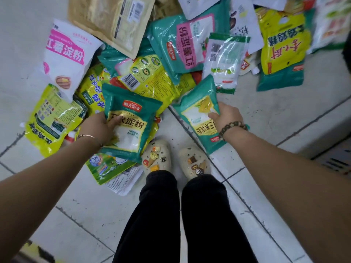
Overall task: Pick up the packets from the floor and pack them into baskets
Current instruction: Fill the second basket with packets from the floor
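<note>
Many packets lie heaped on the tiled floor ahead of me. My left hand (98,128) grips the left edge of a teal and yellow starch packet (131,118), thumb across its front. My right hand (226,115) pinches a second teal starch packet (197,112) at its right edge, held tilted above the floor. Beyond them lie a white and pink packet (68,54), a teal packet with a pink label (182,42), a clear white packet (224,61) and yellow packets (283,44). No basket is in view.
My feet in cream clogs (157,158) stand just behind the heap. A brown pouch (115,19) lies at the back. A yellow-green packet (53,118) lies at the left. A raised white ledge (311,133) runs along the right. Bare tiles show at the lower left.
</note>
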Action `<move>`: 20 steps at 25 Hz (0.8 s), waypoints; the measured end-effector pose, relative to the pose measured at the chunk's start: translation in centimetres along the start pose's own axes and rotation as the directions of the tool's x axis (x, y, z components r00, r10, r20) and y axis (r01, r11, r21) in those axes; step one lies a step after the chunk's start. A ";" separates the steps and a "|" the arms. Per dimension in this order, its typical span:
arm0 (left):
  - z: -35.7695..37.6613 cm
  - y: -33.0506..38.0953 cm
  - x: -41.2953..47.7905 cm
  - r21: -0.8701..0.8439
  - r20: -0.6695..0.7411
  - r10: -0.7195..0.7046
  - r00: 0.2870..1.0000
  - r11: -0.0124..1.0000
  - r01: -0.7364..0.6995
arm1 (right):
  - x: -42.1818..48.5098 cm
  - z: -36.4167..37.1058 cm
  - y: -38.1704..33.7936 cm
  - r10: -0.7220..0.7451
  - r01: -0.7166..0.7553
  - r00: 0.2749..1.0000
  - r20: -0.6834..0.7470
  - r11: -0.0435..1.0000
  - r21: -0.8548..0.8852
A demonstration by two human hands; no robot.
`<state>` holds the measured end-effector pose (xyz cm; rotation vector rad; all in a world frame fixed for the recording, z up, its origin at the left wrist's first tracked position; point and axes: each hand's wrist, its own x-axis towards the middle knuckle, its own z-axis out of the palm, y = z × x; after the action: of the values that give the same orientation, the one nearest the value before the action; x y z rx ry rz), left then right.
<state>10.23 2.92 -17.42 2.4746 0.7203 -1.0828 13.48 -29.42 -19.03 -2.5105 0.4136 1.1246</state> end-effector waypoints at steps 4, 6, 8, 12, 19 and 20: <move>-1.2 3.5 -4.4 -0.067 -0.035 -0.054 0.998 0.996 0.052 | -4.9 -1.7 1.4 0.183 -0.151 0.981 -0.057 0.922 0.357; -1.5 5.2 -6.3 -0.098 -0.042 -0.045 0.998 0.994 0.041 | -7.3 -2.9 2.0 0.230 -0.159 0.970 -0.075 0.839 0.520; -1.9 7.4 -8.3 -0.153 -0.051 -0.024 0.998 0.988 0.016 | -9.4 -4.4 3.0 0.265 -0.150 0.959 -0.099 0.775 0.614; -2.7 12.4 -12.8 -0.224 -0.037 0.091 0.995 0.970 -0.097 | -12.5 -8.0 5.2 0.344 -0.152 0.933 -0.104 0.640 0.753; -3.9 20.8 -20.1 -0.223 -0.084 0.235 0.968 0.943 -0.248 | -17.2 -15.1 10.2 0.399 -0.051 0.892 -0.214 0.558 0.828; -4.1 22.1 -21.2 -0.232 -0.099 0.254 0.962 0.934 -0.270 | -17.9 -16.2 10.9 0.389 -0.024 0.887 -0.251 0.579 0.815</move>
<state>13.00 -19.59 3.52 2.3222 0.4888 -0.7664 8.20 -44.10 2.43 -1.8441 1.0915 0.2872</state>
